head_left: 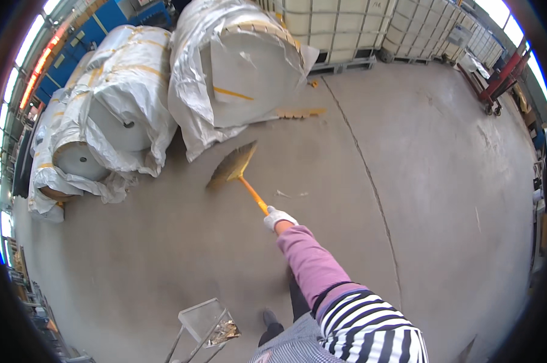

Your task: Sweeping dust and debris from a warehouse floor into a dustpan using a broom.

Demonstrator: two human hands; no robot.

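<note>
My right hand (279, 218), in a white glove, is closed around the orange handle of a broom (234, 164). The arm stretches forward, and the broom's dark, fan-shaped bristles rest on the concrete floor (322, 242), ahead and to the left of the hand. A thin pale scrap (291, 195) lies on the floor just beyond the glove. Low in the picture, left of my shoe (270, 317), stands a long-handled dustpan (196, 316) with crumpled brownish debris (226, 332) in it. My left hand is out of sight.
Large rolls (249, 72) in white plastic wrap stand at the far left. Caged white tanks (340, 27) line the back. A red wheeled lifting frame (497, 78) is at the far right. Flat yellowish board (300, 113) lies beside the biggest roll. A crack (364, 157) crosses the floor.
</note>
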